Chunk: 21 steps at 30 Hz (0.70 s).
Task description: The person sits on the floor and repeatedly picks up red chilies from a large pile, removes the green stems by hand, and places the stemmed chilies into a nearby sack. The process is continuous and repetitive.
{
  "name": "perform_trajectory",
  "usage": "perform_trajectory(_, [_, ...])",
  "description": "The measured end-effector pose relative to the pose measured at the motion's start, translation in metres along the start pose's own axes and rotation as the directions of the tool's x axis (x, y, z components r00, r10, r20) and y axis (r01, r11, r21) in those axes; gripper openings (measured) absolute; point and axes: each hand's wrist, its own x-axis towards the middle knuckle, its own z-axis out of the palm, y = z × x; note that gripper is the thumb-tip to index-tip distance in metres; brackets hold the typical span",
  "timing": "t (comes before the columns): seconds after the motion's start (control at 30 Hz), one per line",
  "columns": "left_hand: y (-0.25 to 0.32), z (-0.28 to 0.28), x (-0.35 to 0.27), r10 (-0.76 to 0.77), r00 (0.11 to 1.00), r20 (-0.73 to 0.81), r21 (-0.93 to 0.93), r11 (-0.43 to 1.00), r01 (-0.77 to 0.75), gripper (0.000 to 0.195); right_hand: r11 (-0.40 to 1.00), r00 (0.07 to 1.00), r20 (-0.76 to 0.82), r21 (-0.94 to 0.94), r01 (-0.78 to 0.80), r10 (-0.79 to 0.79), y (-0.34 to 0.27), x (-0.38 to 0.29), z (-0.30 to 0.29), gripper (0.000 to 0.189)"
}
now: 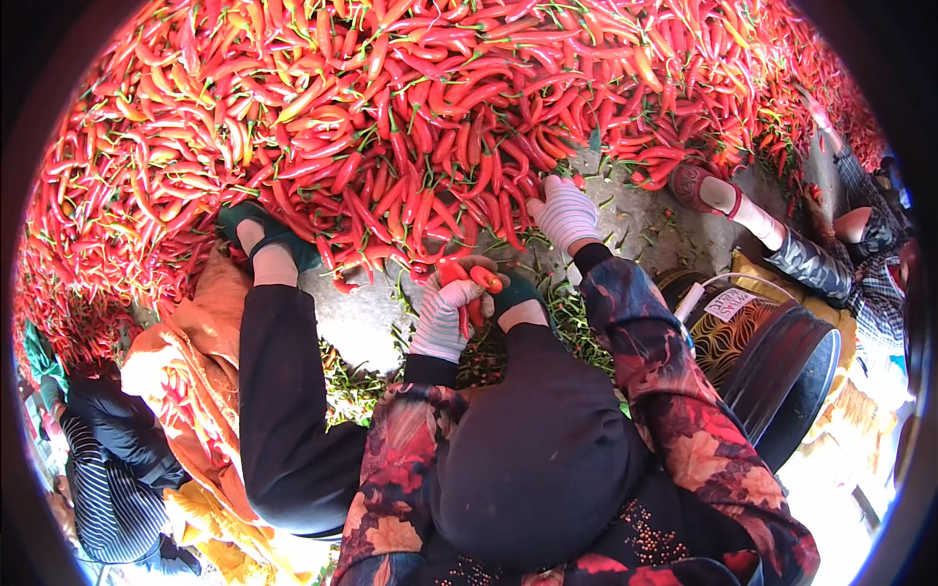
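My left hand (451,304), in a striped knit glove with a soiled palm, is closed around several red chili peppers (471,282) above the ground between my legs. To its right and farther forward, my right hand (566,212), in a similar striped glove, reaches to the near edge of a large heap of red chili peppers (410,146). Its fingertips touch the edge of the heap; whether they grip a pepper cannot be made out. Green stems (579,315) lie scattered on the ground below and between my hands.
An orange mesh sack (212,329) with peppers inside stands left of my leg. A dark round container (780,366) bearing writing is at my right. Co-workers sit at the far left (117,469) and far right (865,271), one with a leg stretched towards the heap.
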Motion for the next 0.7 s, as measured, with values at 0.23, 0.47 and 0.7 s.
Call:
perform_trajectory(0.23, [0.0, -0.007, -0.004, -0.069, 0.997, -0.028, -0.02, 0.997, 0.068, 0.036, 0.949, 0.987, -0.044, 0.283, -0.136, 0.155, 0.013, -0.003, 0.012, 0.039])
perform_trajectory(0.47, [-0.013, -0.023, -0.005, -0.137, 0.99, -0.031, -0.08, 0.988, 0.134, 0.032, 0.546, 0.93, -0.05, 0.82, -0.169, 0.363, 0.026, -0.027, 0.015, 0.019])
perform_trajectory(0.7, [-0.036, -0.015, -0.007, -0.248, 0.957, -0.148, -0.156, 0.962, 0.225, 0.027, 0.216, 0.995, 0.069, 0.975, -0.053, -0.068, -0.001, -0.101, 0.0, 0.013])
